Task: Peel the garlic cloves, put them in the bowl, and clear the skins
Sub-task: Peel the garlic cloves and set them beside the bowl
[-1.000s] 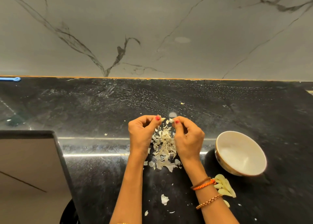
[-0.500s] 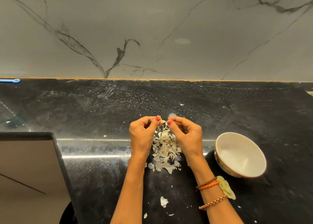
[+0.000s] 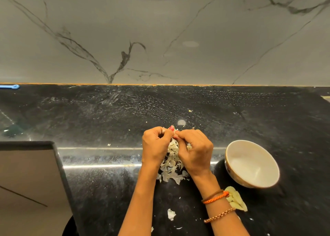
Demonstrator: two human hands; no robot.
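Both hands (image 3: 175,146) pinch a small pale garlic clove (image 3: 175,131), mostly hidden.

My 2 hands: left hand (image 3: 155,147), right hand (image 3: 195,152), w/ 1 garlic clove (image 3: 175,131) pinched btwn them. 1 white bowl (image 3: 252,163). 1 heap of skins (image 3: 172,164), plus 1 bigger stray skin (image 3: 171,214) nearer me. 1 clump of peeled cloves (image 3: 235,199), can't count them. 3 bands on my right wrist.

Bare forearms, no sleeves. The left hand (image 3: 157,146) shows a red-painted thumbnail; the right hand (image 3: 195,153) wears brown and orange cords and a copper bead bracelet (image 3: 220,215) at the wrist.
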